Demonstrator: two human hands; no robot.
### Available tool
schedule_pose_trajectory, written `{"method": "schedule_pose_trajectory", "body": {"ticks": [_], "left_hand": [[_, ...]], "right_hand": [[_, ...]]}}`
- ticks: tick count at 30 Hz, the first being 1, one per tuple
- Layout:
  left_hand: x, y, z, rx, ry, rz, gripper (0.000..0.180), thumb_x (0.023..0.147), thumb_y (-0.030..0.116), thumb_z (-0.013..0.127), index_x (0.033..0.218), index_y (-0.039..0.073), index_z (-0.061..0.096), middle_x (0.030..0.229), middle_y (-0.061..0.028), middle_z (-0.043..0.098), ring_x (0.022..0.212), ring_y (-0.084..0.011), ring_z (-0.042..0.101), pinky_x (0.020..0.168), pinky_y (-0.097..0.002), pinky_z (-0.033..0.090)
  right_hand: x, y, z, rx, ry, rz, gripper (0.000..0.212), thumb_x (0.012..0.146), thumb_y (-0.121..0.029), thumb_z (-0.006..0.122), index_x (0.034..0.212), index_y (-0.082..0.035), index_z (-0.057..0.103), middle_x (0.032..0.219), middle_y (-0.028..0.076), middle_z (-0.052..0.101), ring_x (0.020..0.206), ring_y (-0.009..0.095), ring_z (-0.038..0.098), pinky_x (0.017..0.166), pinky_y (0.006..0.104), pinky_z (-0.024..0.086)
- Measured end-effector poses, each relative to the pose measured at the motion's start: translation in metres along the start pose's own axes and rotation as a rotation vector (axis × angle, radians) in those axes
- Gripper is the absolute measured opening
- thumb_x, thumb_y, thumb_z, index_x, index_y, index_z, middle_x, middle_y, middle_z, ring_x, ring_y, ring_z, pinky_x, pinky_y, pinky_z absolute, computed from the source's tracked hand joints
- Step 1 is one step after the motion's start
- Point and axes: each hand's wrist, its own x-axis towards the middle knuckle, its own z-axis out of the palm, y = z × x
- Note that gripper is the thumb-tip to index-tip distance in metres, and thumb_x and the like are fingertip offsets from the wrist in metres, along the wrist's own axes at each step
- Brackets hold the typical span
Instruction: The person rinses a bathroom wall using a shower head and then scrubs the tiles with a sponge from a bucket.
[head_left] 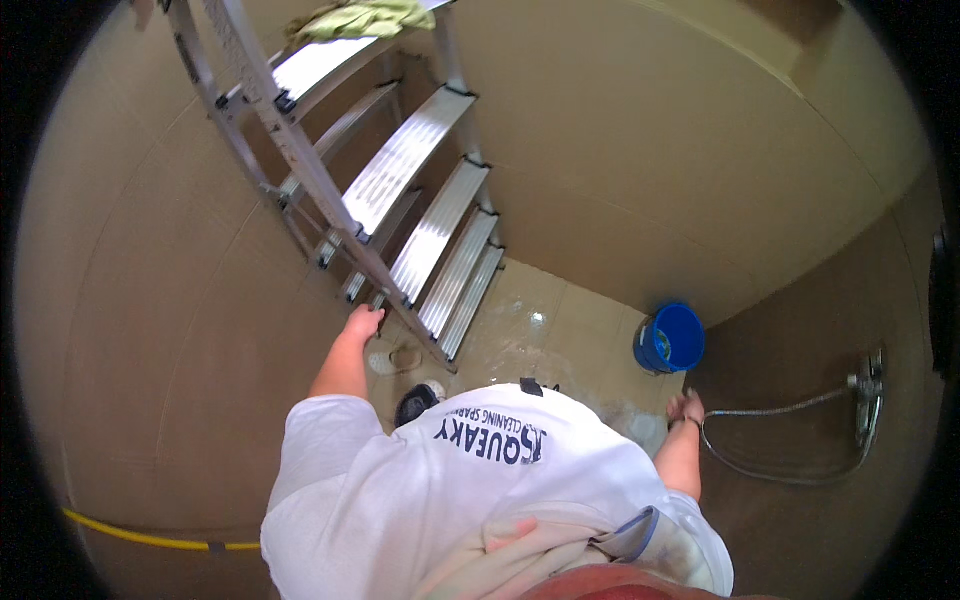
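An aluminium stepladder (435, 235) with broad ribbed steps stands ahead on the left. My left hand (364, 322) is closed at its lower side, the fingers curled on a grey metal part beside the front rail. On the right, my right hand (685, 408) is closed where the metal shower hose (775, 410) reaches it; the end of the hose is hidden by the hand. A pale, blurred patch like spraying water (640, 428) shows just left of that hand. A blue bucket (678, 338) with something greenish inside stands beyond it.
A yellow-green cloth (365, 18) lies on the ladder's top step. The tiled floor (560, 320) is wet and shiny near a round drain cover (385, 362). A shower mixer (868, 400) is fixed to the right wall. A yellow hose (150, 538) runs along the lower left.
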Motion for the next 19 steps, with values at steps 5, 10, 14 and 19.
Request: {"method": "schedule_pose_trajectory", "body": {"ticks": [5,10,14,19], "left_hand": [[-0.019,-0.018,0.001,-0.24,0.041,-0.192,0.041,0.074,0.03,0.051,0.101,-0.001,0.049,0.091,-0.0158,0.055,0.08,-0.0252,0.052,0.066,-0.0334,0.041],[-0.052,-0.007,-0.017,-0.828,0.081,-0.299,0.038,0.078,0.027,0.047,0.108,0.004,0.042,0.091,-0.0056,0.05,0.068,-0.0128,0.047,0.05,-0.0242,0.037],[-0.082,0.03,-0.061,-1.108,0.27,-0.275,0.036,0.08,0.027,0.045,0.108,0.005,0.039,0.098,-0.0102,0.05,0.076,-0.0145,0.05,0.054,-0.0224,0.042],[-0.089,0.027,-0.108,-1.426,0.429,-0.206,0.049,0.078,0.029,0.048,0.118,0.006,0.03,0.107,-0.0119,0.046,0.086,-0.0219,0.05,0.061,-0.0278,0.043]], "right_hand": [[-0.077,-0.033,0.234,-0.281,-0.54,-0.005,0.044,0.078,-0.024,0.048,0.119,-0.016,0.034,0.077,0.004,0.052,0.061,0.018,0.052,0.051,0.0306,0.044],[-0.169,-0.023,0.414,-0.488,-1.17,0.023,0.047,0.079,-0.025,0.048,0.119,-0.008,0.03,0.086,0.01,0.054,0.065,0.018,0.055,0.052,0.0274,0.045],[-0.237,0.008,0.489,-0.597,-1.381,0.139,0.049,0.079,-0.032,0.048,0.116,-0.005,0.031,0.089,0.014,0.052,0.064,0.021,0.055,0.054,0.0311,0.046],[-0.298,0.055,0.546,-0.66,-1.436,0.312,0.063,0.073,-0.045,0.051,0.118,-0.008,0.028,0.103,0.02,0.044,0.094,0.03,0.046,0.072,0.0392,0.045]]}}
